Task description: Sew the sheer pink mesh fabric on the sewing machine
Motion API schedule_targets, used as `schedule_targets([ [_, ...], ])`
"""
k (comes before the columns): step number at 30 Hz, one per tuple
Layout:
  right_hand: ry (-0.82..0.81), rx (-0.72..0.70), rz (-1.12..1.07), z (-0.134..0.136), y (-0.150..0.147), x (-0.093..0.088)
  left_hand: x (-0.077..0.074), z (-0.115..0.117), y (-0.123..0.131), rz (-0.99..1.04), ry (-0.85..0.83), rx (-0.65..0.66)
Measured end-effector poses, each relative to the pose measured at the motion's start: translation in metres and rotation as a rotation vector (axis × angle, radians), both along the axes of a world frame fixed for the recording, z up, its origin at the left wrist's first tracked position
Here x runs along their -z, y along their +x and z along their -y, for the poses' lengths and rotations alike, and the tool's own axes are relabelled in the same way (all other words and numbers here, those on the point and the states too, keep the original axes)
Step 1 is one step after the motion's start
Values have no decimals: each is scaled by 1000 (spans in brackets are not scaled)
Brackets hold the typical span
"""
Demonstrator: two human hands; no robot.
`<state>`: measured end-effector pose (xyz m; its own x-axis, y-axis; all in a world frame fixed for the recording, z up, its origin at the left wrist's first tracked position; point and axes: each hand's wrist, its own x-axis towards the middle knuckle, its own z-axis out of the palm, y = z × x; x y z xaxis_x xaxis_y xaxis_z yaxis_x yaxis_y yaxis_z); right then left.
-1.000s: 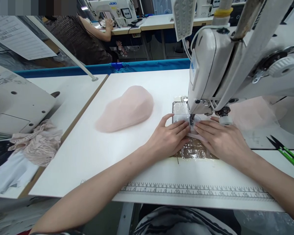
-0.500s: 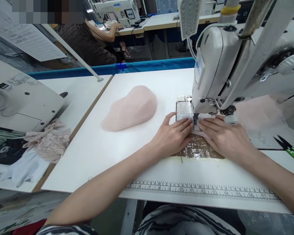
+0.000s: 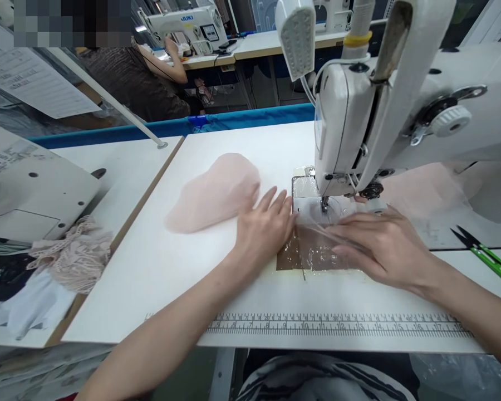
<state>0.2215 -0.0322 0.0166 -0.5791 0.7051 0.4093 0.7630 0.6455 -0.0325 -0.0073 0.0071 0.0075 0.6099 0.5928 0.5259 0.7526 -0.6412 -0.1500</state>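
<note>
My left hand (image 3: pixel 265 223) lies with its fingers stretched out, between a pale pink padded cup shape (image 3: pixel 215 195) and the metal needle plate (image 3: pixel 303 195) of a white sewing machine (image 3: pixel 346 122). Nothing shows in its grasp. Just right of the presser foot (image 3: pixel 324 205), my right hand (image 3: pixel 379 245) pinches a thin, sheer pale fabric piece (image 3: pixel 325 231). The fabric is nearly see-through, so its outline is hard to make out. It runs from these fingers toward the foot, above brown, clear-taped sheeting (image 3: pixel 292 256).
Green-handled thread snips (image 3: pixel 490 256) lie at the right, near more sheer pink fabric (image 3: pixel 428 189). A printed ruler (image 3: pixel 325 326) runs along the front edge. Yarn (image 3: pixel 83 253) and a white cloth (image 3: pixel 37 301) lie at left. Another person (image 3: pixel 137 83) works at a machine behind.
My left hand has moved left off the presser foot area, its fingers spreading. My right hand has drawn back slightly toward me, with fabric in its fingers. The camera view has shifted slightly.
</note>
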Motion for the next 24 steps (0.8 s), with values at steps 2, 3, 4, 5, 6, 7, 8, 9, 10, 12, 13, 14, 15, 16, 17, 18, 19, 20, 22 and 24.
schedule_targets([
  [2, 43, 25, 6, 0, 1, -1, -2, 5, 2, 60, 5, 37],
  [3, 80, 58, 67, -1, 3, -1, -2, 8, 4, 68, -31, 113],
  [4, 112, 88, 150, -3, 4, 0, -2, 11, 7, 52, -89, 206],
  [5, 131, 105, 230, -4, 6, 0, -1, 13, 9, 17, -154, 294],
  [6, 134, 110, 283, -5, 8, 0, -1, 14, 11, -27, -213, 358],
  [7, 128, 108, 296, -6, 10, -1, -1, 13, 11, -63, -249, 377],
  [8, 123, 107, 275, -5, 12, -2, -2, 11, 9, -75, -245, 340],
  [9, 127, 108, 242, -5, 13, -4, -4, 9, 7, -62, -206, 265],
  [10, 140, 108, 213, -4, 13, -6, -6, 6, 3, -25, -141, 167],
  [12, 169, 107, 207, -3, 13, -7, -11, 2, -2, 63, -16, 31],
  [13, 172, 100, 230, -3, 13, -7, -13, 2, -3, 100, -8, 30],
  [14, 162, 90, 256, -2, 12, -6, -14, 3, -2, 116, -54, 69],
  [15, 140, 77, 273, -1, 11, -5, -14, 5, -1, 105, -139, 126],
  [16, 119, 60, 269, 0, 10, -4, -12, 6, 2, 72, -234, 172],
  [17, 101, 39, 250, 1, 8, -2, -10, 7, 5, 23, -310, 186],
  [18, 86, 13, 220, 3, 7, 0, -8, 7, 7, -21, -349, 169],
  [19, 74, -12, 185, 4, 5, 1, -6, 5, 8, -45, -344, 127],
  [20, 66, -32, 152, 6, 3, 2, -4, 3, 9, -44, -309, 87],
  [22, 66, -51, 113, 9, -1, 4, -3, -3, 9, -5, -246, 93],
  [24, 74, -43, 111, 9, -2, 5, -2, -7, 9, 17, -262, 217],
])
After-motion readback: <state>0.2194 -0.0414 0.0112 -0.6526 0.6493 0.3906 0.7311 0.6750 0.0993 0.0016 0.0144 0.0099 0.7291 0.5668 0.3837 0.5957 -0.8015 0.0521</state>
